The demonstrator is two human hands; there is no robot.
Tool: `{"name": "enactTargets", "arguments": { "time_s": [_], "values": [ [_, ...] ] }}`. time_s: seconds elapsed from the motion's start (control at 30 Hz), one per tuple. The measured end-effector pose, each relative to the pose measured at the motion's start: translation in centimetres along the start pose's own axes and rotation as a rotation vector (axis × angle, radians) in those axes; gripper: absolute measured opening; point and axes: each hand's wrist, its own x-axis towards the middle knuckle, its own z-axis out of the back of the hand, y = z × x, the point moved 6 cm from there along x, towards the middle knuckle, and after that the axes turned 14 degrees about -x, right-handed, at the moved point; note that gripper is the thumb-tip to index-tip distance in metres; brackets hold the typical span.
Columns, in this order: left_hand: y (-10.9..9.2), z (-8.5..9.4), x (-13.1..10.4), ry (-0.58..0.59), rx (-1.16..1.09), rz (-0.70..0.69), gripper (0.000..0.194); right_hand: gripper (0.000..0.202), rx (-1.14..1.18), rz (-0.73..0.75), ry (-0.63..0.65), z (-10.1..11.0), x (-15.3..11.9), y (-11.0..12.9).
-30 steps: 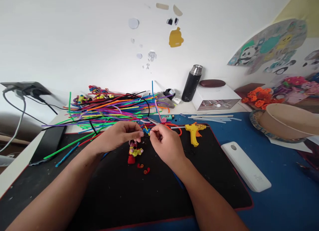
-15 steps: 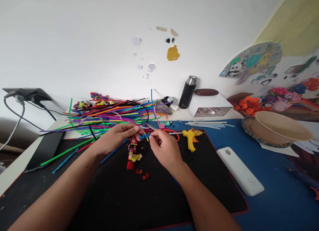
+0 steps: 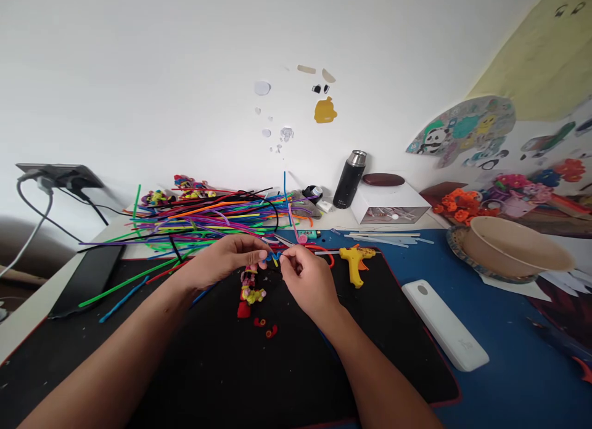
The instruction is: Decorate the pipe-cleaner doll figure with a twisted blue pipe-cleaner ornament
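Note:
Between my two hands, above the black mat [image 3: 222, 367], is a short wavy blue pipe cleaner [image 3: 274, 256] with a bit of yellow below it. My left hand [image 3: 234, 259] pinches its left end between thumb and fingers. The right end is pinched by my right hand [image 3: 308, 275]. Just below my hands lies a red, pink and yellow pipe-cleaner figure [image 3: 250, 295], partly hidden by my left fingers. Two small curled red pieces with orange-ringed centres [image 3: 266, 328] rest nearer to me on the mat.
A heap of coloured pipe cleaners [image 3: 217, 213] spreads behind my left hand. A yellow glue gun [image 3: 355, 262] and a white power bank [image 3: 444, 326] lie to the right. Farther back stand a black thermos [image 3: 349, 179] and a white box [image 3: 393, 201]; a beige bowl [image 3: 513, 247] is far right.
The wavy blue pipe cleaner looks more level between my fingers, and my left fingertips sit slightly farther along it. The whole view has shifted a little; the things on the table stay put.

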Motion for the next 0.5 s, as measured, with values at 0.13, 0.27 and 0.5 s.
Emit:
{"name": "enactTargets", "arguments": {
  "time_s": [0.13, 0.27, 0.5],
  "values": [
    [0.3, -0.1, 0.1, -0.008, -0.048, 0.019, 0.046, 0.018, 0.009, 0.002, 0.005, 0.0, 0.0, 0.1],
    [0.7, -0.1, 0.3, -0.017, -0.066, 0.005, 0.043, 0.017, -0.004, 0.002, 0.0, -0.1, -0.1, 0.0],
    [1.0, -0.2, 0.4, -0.034, -0.076, 0.004, 0.042, 0.017, -0.027, 0.012, 0.023, -0.1, -0.1, 0.2]
  ]
}}
